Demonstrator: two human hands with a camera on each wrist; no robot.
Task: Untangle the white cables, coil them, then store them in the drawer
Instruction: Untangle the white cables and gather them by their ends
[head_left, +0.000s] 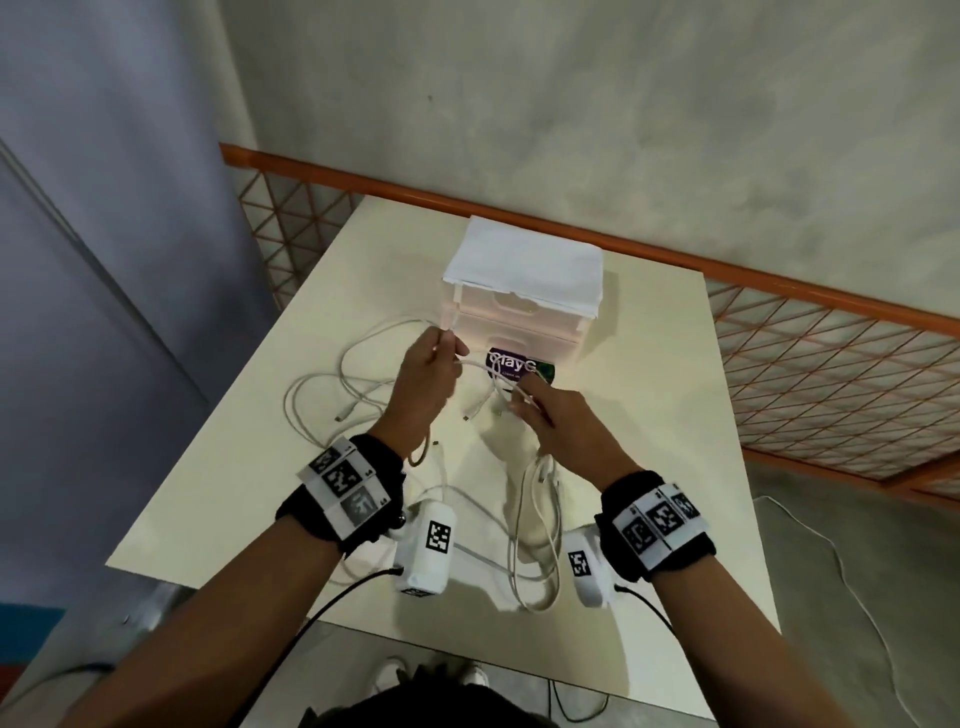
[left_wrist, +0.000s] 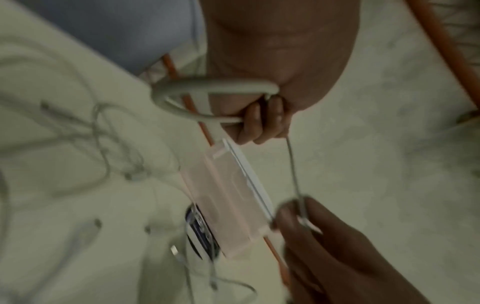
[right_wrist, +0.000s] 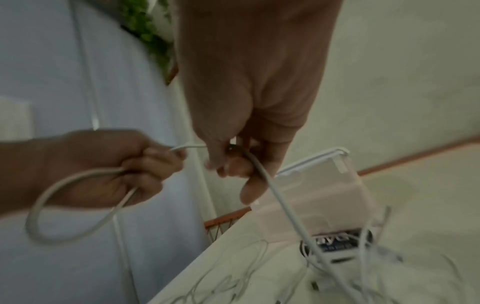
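Note:
My left hand (head_left: 448, 347) grips a small loop of white cable (left_wrist: 182, 88) in curled fingers, just in front of the pale plastic drawer unit (head_left: 519, 317). My right hand (head_left: 522, 402) pinches the same white cable (head_left: 475, 362) a short way along, and the stretch between the hands is taut (left_wrist: 293, 170). From the right hand the cable (right_wrist: 275, 197) drops to the table. More white cables lie tangled (head_left: 337, 384) to the left, and a long loose bundle (head_left: 540, 530) lies near the front edge. The drawers look closed.
A purple-labelled tub (head_left: 511, 364) lies against the drawer unit's front, under the held cable. A white cloth (head_left: 524, 260) covers the unit's top. The cream table (head_left: 649, 415) is bare on the right. An orange mesh railing (head_left: 779, 291) runs behind.

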